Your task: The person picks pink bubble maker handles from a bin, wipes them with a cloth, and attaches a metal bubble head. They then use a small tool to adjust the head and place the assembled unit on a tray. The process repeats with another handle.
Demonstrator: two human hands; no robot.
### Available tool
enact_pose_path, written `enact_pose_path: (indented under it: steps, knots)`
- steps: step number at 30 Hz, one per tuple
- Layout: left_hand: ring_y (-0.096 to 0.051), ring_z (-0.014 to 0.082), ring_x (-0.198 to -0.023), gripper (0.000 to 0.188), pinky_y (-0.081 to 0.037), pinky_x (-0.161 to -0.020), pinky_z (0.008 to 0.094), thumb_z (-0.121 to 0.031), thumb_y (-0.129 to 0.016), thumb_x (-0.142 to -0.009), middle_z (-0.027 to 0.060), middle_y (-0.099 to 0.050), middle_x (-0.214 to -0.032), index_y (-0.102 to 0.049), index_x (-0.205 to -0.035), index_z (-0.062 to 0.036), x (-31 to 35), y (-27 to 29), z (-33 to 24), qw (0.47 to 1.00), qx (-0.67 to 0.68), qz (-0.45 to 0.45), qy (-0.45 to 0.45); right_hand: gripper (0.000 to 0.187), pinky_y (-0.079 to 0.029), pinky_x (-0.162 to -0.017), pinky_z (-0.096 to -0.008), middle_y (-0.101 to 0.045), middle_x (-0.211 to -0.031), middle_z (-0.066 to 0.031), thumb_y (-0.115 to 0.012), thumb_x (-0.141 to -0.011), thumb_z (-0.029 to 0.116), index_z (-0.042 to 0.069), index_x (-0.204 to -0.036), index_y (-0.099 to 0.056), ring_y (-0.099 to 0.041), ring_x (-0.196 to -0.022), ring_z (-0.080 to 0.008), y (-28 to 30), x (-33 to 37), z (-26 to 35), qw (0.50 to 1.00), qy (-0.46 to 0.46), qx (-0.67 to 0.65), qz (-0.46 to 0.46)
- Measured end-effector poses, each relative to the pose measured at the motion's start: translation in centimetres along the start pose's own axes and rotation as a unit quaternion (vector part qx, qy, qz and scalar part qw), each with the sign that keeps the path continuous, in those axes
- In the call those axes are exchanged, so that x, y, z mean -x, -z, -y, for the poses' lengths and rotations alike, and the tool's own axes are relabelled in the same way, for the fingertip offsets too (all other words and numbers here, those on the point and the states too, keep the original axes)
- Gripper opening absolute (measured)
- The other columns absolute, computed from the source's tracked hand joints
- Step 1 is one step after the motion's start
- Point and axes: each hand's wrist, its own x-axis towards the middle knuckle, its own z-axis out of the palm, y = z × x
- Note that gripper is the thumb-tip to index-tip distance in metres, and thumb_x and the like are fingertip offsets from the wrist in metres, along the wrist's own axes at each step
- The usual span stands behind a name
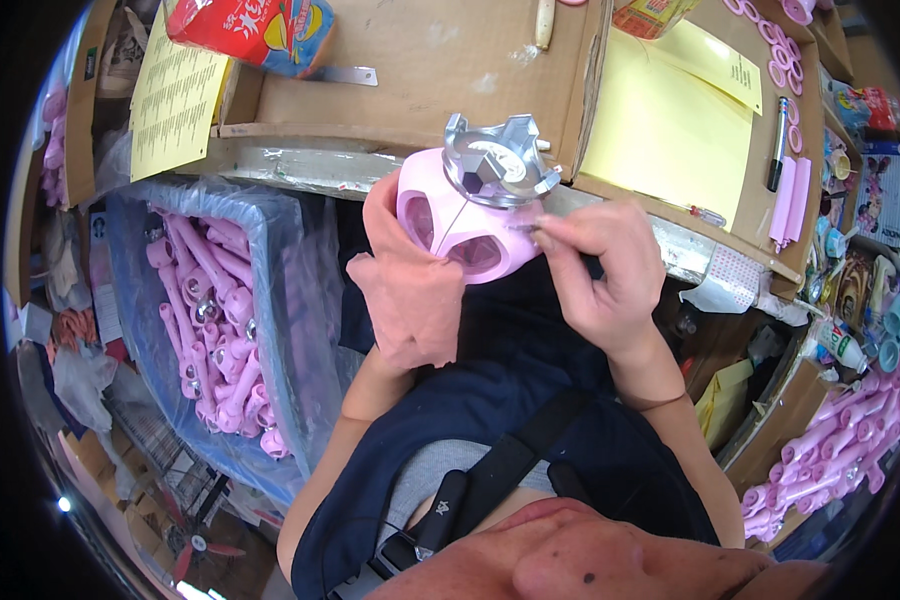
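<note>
A glossy pink plastic housing (431, 190) with oval openings and a silver crown-shaped piece (500, 160) at its top is held up before the bench edge. My left hand (410, 300), covered by a coral-coloured cloth or glove, grips the housing from its left and lower side; those fingers are mostly hidden. On the other side, my right hand (610, 265) is closed in a pinch right beside the housing's wall. A thin, dark bit shows at the fingertips, too small to name.
Left of me stands a blue-plastic-lined bin (285, 300) of pink bone-shaped parts. The cardboard-covered bench (450, 70) bears a red and blue packet (260, 35), yellow paper (660, 140), a black marker (778, 145) and pink rings (780, 50). More pink parts (840, 440) are stacked at right.
</note>
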Motion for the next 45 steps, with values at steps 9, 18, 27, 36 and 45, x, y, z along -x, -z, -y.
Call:
enact_pose_path:
  steps: [9, 18, 27, 36, 45]
  knots:
    - [-0.053, 0.0197, -0.118, 0.055, -0.039, -0.102, 0.0290, 0.010, -0.051, -0.078, 0.0129, -0.056, -0.125, -0.043, -0.133, 0.0024, 0.0, -0.1, -0.1, 1.000, 0.006, -0.004, -0.002, 0.019, -0.040, -0.061, -0.0327, -0.063, -0.075, -0.0050, -0.076, -0.069, -0.001, 0.007, -0.085, -0.068, -0.057, -0.064, -0.0228, 0.1, -0.1, -0.2, 1.000, 0.009, 0.019, 0.007]
    - [-0.053, 0.0197, -0.119, 0.054, -0.039, -0.103, 0.0295, 0.011, -0.047, -0.078, 0.0128, -0.056, -0.125, -0.044, -0.132, 0.0021, 0.1, -0.3, -0.3, 0.998, 0.040, -0.027, 0.028, 0.020, -0.040, -0.063, -0.0331, -0.064, -0.075, -0.0041, -0.075, -0.070, 0.000, 0.008, -0.086, -0.069, -0.058, -0.067, -0.0222, 0.4, -0.1, -0.1, 0.999, 0.019, 0.026, 0.007]
    - [-0.065, 0.0215, -0.108, 0.059, -0.048, -0.093, 0.0266, 0.002, -0.067, -0.072, 0.0106, -0.064, -0.118, -0.049, -0.128, -0.0050, -0.3, 0.1, -0.2, 0.997, -0.067, -0.016, -0.040, 0.020, -0.039, -0.062, -0.0332, -0.063, -0.075, -0.0044, -0.076, -0.069, 0.000, 0.007, -0.086, -0.068, -0.059, -0.066, -0.0227, 0.5, -0.5, -0.3, 0.998, 0.061, 0.006, 0.009]
    - [-0.065, 0.0222, -0.107, 0.059, -0.048, -0.092, 0.0274, 0.005, -0.063, -0.070, 0.0108, -0.064, -0.116, -0.049, -0.127, -0.0045, -0.4, 0.0, 0.3, 0.997, -0.072, -0.019, -0.029, 0.020, -0.040, -0.063, -0.0328, -0.064, -0.076, -0.0044, -0.076, -0.069, 0.000, 0.008, -0.085, -0.068, -0.059, -0.067, -0.0223, 0.6, -0.4, -0.3, 1.000, 0.010, 0.018, 0.022]
    - [-0.059, 0.0202, -0.113, 0.056, -0.043, -0.098, 0.0277, 0.008, -0.056, -0.074, 0.0112, -0.059, -0.120, -0.047, -0.128, -0.0006, -0.4, -0.3, 1.0, 0.999, -0.005, -0.020, -0.028, 0.019, -0.040, -0.062, -0.0330, -0.064, -0.075, -0.0041, -0.076, -0.070, 0.000, 0.008, -0.085, -0.067, -0.059, -0.066, -0.0227, 0.5, -0.1, -0.6, 1.000, 0.017, 0.024, 0.004]
